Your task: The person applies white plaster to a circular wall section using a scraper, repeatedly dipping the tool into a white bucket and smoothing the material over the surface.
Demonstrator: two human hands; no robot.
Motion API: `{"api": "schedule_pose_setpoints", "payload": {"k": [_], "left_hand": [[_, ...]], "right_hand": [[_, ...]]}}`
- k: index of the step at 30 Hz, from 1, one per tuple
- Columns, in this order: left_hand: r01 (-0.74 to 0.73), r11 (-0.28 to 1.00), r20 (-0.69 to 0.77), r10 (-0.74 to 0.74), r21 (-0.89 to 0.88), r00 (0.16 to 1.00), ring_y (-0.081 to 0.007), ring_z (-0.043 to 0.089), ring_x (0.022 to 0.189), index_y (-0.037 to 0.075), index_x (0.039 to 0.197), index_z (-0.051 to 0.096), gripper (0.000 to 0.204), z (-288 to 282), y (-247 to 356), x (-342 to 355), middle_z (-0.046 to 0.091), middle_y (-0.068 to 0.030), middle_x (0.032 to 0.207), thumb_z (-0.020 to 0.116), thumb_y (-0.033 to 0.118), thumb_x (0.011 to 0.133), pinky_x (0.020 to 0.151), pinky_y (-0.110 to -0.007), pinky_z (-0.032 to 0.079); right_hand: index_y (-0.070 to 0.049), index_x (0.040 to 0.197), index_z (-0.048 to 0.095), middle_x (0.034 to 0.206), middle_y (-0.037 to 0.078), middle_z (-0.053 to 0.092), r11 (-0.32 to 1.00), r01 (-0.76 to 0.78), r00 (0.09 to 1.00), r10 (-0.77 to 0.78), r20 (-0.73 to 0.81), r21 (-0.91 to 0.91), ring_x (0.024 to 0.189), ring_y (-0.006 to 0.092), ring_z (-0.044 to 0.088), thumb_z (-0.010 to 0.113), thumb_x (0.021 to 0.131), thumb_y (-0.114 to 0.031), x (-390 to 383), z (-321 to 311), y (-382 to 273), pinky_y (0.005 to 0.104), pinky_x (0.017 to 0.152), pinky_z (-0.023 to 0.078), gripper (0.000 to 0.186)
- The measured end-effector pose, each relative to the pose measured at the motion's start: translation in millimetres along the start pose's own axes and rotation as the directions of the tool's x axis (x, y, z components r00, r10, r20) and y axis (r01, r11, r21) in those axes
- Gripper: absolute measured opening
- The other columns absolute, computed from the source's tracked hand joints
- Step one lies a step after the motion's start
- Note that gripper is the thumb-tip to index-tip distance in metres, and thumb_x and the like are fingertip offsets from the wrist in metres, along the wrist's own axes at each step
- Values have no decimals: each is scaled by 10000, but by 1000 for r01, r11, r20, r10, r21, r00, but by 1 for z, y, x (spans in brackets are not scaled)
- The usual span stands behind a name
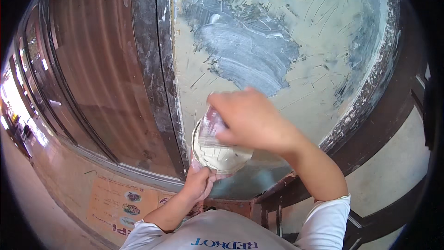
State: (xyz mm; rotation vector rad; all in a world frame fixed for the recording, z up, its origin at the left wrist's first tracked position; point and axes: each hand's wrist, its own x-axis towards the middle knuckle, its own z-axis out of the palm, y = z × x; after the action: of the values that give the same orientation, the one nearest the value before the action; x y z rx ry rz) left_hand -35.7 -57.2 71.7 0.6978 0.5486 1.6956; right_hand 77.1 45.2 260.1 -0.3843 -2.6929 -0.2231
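Note:
My left hand (199, 180) grips a round tub (194, 159) from below, its fingers around the lower side. Thick cream-coloured paste (224, 157) fills the tub. My right hand (252, 120) is over the tub, closed on a flat, wide spreading tool (211, 127) with a pinkish, paste-smeared body. The tool's lower edge meets the paste; motion blur hides whether it is a scraper or a brush. Beyond both hands stands a panel (319, 41) coated in streaky cream paste, with a bluish-grey patch (249, 51) where the coat is thin or smeared.
A dark, paste-spotted frame post (155, 65) borders the panel on the left, beside a brown panelled door (92, 55). Dark wooden framing (370, 125) curves along the right. An orange printed sheet (118, 206) lies on the floor at lower left.

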Motion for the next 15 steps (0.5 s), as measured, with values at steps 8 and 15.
{"api": "schedule_pose_setpoints", "payload": {"k": [8,15], "left_hand": [[54,998,68,-56,29,996,-358,513,1256,116,1486,165,745,-5,2,0,415,-178,1430,355,-95,797,967,-561,502],[-7,1000,-4,7,-30,1000,-394,593,1137,40,1442,252,726,1,7,-3,476,-230,1359,524,-36,773,828,-504,586]], "right_hand": [[-87,971,559,851,104,658,999,-28,1000,28,0,-20,816,310,657,684,739,-243,5,-5,0,455,794,449,306],[-71,976,550,851,105,657,996,-66,998,65,-26,-64,843,312,652,695,719,-243,1,-12,12,461,782,445,342]]}}
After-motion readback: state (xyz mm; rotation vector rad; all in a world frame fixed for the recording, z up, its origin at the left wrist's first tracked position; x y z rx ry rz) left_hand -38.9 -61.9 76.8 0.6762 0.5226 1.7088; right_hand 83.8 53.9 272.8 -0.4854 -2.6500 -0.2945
